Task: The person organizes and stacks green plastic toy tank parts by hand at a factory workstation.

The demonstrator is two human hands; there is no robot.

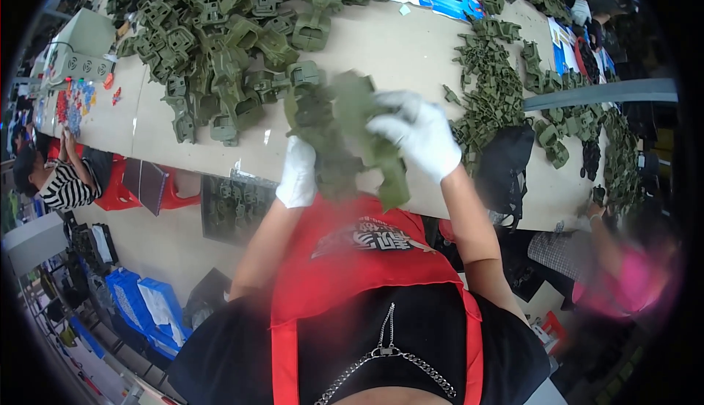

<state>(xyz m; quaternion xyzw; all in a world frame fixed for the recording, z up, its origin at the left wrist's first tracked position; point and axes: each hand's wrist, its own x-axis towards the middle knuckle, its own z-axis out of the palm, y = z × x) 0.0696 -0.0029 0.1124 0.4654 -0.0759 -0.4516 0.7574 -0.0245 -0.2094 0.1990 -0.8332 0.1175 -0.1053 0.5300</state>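
Observation:
Both of my hands wear white gloves and are raised over the near edge of the table. My left hand (298,173) is closed at the side of a dark olive-green moulded plastic part (321,130), which is smeared by motion. My right hand (422,132) grips a lighter olive-green plastic part (390,174) with thumb and fingers. The two parts overlap in front of my red apron (367,258); whether they are joined I cannot tell. A large heap of similar green plastic parts (235,53) lies just beyond my left hand.
Smaller green pieces (488,86) are piled to the right, beside a black bag (504,166) at the table edge. A grey metal bar (601,95) crosses on the right. One person in pink (627,280) works at right; another in stripes (72,185) sits at far left.

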